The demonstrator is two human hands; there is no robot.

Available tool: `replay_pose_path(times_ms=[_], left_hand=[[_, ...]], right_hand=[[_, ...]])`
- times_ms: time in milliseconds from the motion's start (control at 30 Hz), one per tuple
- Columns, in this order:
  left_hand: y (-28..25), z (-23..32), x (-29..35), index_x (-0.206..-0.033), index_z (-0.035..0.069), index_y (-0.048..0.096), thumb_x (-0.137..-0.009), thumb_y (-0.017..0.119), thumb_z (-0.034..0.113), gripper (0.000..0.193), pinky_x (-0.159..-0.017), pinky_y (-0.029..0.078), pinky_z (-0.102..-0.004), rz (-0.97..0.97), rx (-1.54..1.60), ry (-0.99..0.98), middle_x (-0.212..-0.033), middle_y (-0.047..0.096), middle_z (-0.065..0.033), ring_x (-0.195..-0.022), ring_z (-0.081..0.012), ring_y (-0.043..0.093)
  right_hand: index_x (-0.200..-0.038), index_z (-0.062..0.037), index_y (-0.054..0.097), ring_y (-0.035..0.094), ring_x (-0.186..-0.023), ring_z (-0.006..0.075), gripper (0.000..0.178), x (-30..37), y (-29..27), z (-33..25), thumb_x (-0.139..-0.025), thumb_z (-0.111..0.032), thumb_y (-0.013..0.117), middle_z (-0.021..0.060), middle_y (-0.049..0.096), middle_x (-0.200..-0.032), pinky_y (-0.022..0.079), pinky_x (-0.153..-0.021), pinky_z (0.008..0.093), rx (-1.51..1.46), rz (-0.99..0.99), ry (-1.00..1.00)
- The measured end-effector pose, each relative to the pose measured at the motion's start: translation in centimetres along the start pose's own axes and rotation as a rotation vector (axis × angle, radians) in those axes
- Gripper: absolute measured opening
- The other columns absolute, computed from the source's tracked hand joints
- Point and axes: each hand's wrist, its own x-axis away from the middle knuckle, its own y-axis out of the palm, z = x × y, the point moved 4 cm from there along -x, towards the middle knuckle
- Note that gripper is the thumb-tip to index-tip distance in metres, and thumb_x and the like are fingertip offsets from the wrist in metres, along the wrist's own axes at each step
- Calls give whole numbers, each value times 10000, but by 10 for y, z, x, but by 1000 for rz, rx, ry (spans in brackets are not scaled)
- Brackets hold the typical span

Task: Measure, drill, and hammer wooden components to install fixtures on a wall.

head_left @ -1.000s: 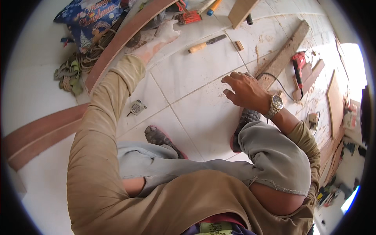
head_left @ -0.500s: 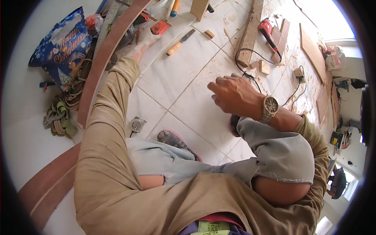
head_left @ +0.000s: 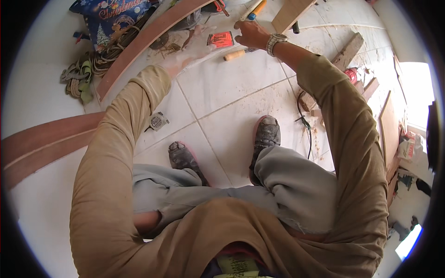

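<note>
My left hand (head_left: pixel 197 45), pale and blurred, reaches forward on the far left with its fingers closed at the edge of a small red-orange box (head_left: pixel 221 39). My right hand (head_left: pixel 254 35), with a watch on the wrist, is just right of the box. Its thumb and fingers are apart, and nothing shows between them. Below both hands lies a chisel (head_left: pixel 235 55) with a pale wooden handle; its blade is partly out of sight by my right wrist. A tool with an orange and blue handle (head_left: pixel 257 10) lies just beyond my right hand.
A long curved wooden strip (head_left: pixel 134 56) runs along my left, beside rope (head_left: pixel 104 60) and a blue printed bag (head_left: pixel 109 25). A tape measure (head_left: pixel 158 121) sits near my left forearm. A red power tool (head_left: pixel 351 74), a timber beam (head_left: pixel 348 52) and a cord (head_left: pixel 303 121) lie rightward.
My right hand has moved from above my knee forward to beside the red-orange box. My left hand and the box have come closer to the chisel. The view has shifted.
</note>
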Motion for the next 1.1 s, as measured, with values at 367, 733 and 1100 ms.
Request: replay_pose_path(times_ms=[367, 733, 1100], left_hand=[[12, 30, 63, -1498, 238, 476, -708, 550, -111, 867, -1046, 457, -445, -412, -137, -90, -1337, 437, -205, -1234, -422, 492], [26, 18, 43, -1379, 54, 585, -875, 694, 269, 559, -940, 487, -423, 351, 70, -432, -1037, 674, -165, -1057, -358, 606], [21, -18, 42, -1029, 25, 710, -951, 708, 265, 252, -769, 512, -323, 993, 1386, -692, -945, 699, -50, -812, -195, 651]], right_hand=[[-1163, -93, 651, 583, -1205, 335, 601, -60, 62, 4, -674, -393, 831, 116, 578, -1240, 508, -995, 481, 186, -116, -256], [-1115, -56, 649, 601, -1164, 335, 549, -52, 42, -8, -693, -358, 829, 142, 650, -1170, 516, -971, 457, 241, -121, -177], [-1266, -34, 631, 600, -1141, 362, 681, -45, 26, -57, -704, -358, 836, 138, 681, -1119, 497, -996, 457, 244, 50, -370]])
